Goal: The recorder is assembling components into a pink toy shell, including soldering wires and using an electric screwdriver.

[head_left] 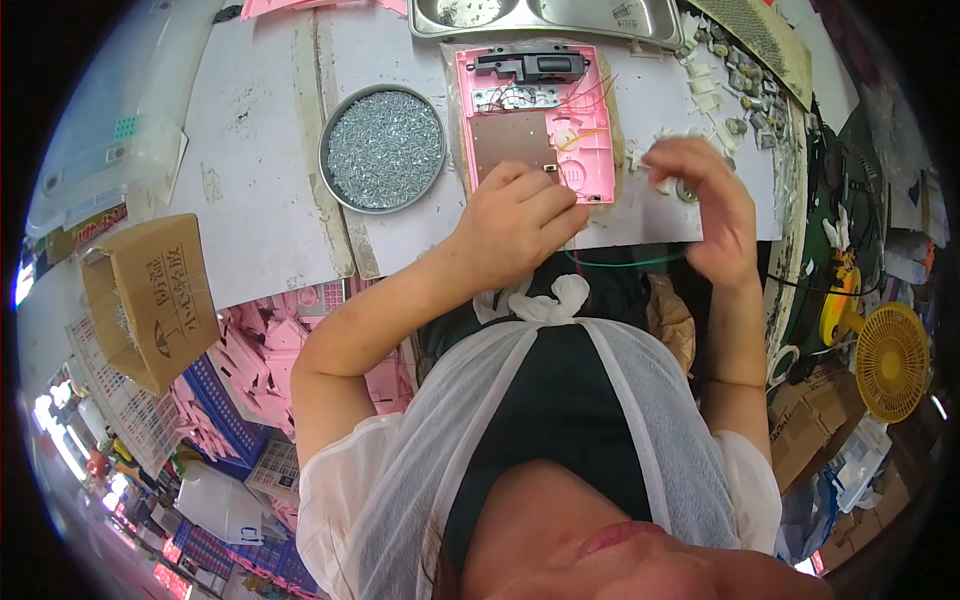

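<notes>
A pink plastic housing (603,120) lies on the table in front of me. A black plastic module (545,66) sits along its far end, and a brown board (510,138) covers its left side. Thin wires cross its inside. My left hand (520,222) is closed at the housing's near edge, its fingertips bunched; whatever they grip is hidden. To the right of the housing, my right hand (712,210) is raised with bent fingers and an open palm side, close to small white parts (640,158). A green wire (625,263) runs between both hands below the table edge.
Left of the housing stands a round tin (332,165) full of small screws. A metal tray (545,22) lies at the back. Small metal parts (745,90) are scattered at right. A cardboard box (160,300), pink parts (262,365) and a yellow fan (890,360) surround me.
</notes>
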